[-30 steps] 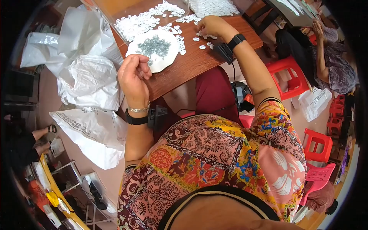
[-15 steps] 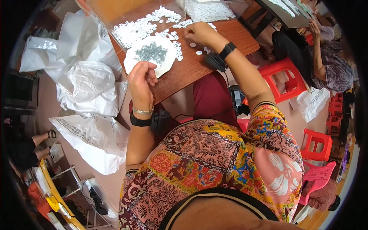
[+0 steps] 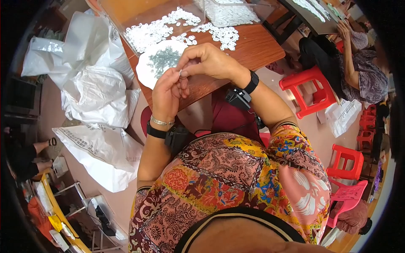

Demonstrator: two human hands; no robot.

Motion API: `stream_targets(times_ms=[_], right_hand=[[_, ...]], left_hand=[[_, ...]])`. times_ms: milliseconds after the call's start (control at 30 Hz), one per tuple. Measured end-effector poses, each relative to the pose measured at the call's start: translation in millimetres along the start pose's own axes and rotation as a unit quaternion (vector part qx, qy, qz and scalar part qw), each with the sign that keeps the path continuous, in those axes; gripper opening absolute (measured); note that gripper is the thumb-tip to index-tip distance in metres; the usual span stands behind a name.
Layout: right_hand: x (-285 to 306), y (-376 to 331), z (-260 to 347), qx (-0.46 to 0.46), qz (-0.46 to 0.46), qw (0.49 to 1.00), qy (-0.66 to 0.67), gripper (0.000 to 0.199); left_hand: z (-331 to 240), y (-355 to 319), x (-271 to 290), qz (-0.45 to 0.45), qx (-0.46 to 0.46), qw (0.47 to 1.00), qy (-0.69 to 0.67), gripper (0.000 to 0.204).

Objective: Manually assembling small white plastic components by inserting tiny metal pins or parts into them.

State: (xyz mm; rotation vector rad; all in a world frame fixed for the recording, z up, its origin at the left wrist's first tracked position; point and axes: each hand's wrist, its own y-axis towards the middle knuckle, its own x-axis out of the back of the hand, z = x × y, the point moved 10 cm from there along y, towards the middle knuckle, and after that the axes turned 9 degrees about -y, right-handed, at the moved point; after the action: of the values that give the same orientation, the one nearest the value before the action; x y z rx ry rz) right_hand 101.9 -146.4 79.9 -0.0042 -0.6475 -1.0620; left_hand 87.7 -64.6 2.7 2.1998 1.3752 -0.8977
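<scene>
My left hand (image 3: 166, 93) and my right hand (image 3: 209, 62) meet at their fingertips over the table's near edge. Both are closed in a pinch around a small white piece (image 3: 181, 73), mostly hidden by the fingers. Just behind my hands, a white scalloped plate (image 3: 145, 63) carries a heap of tiny dark grey pieces (image 3: 163, 61), too small to name. Loose white oval pieces (image 3: 147, 36) with holes lie beyond the plate. Another patch of white pieces (image 3: 227, 37) spreads to the right, beyond my right hand.
The brown wooden table (image 3: 257, 44) holds a clear plastic bag of white pieces (image 3: 230, 14) at the back. White sacks (image 3: 97, 92) crowd the floor at left. A red stool (image 3: 308, 90) stands at right, near a seated person (image 3: 363, 78) at another table.
My right hand has come from the white pieces down and left to my left hand. My left hand has shifted slightly right, and the fingertips now pinch a small white piece together.
</scene>
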Motion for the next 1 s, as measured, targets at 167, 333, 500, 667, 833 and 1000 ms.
stream_targets(times_ms=[167,333,500,667,833,1000], right_hand=[[-6.0,-11.9,-8.2,-0.078,-0.028,0.996,0.038,0.013],[-2.4,-10.6,19.0,0.036,-0.088,0.980,-0.176,0.018],[-10.9,3.6,29.4,0.102,-0.041,0.967,-0.228,0.019],[18.7,27.7,2.4,0.076,-0.105,0.951,-0.281,0.017],[6.5,36.3,-46.2,-0.012,-0.031,0.937,-0.347,0.016],[-29.2,40.3,-74.9,-0.087,0.090,0.914,-0.385,0.017]], left_hand=[[-2.9,0.8,-0.8,0.011,-0.027,0.999,-0.019,0.016],[-8.5,-1.2,7.6,-0.022,-0.041,0.999,0.012,0.014],[-27.3,-0.3,21.0,-0.054,-0.058,0.989,0.125,0.015],[-63.7,-7.1,44.5,-0.140,-0.143,0.973,0.112,0.013],[-87.5,-12.4,64.5,-0.158,-0.188,0.968,0.059,0.013],[-87.1,-10.8,73.7,-0.163,-0.196,0.966,0.039,0.016]])
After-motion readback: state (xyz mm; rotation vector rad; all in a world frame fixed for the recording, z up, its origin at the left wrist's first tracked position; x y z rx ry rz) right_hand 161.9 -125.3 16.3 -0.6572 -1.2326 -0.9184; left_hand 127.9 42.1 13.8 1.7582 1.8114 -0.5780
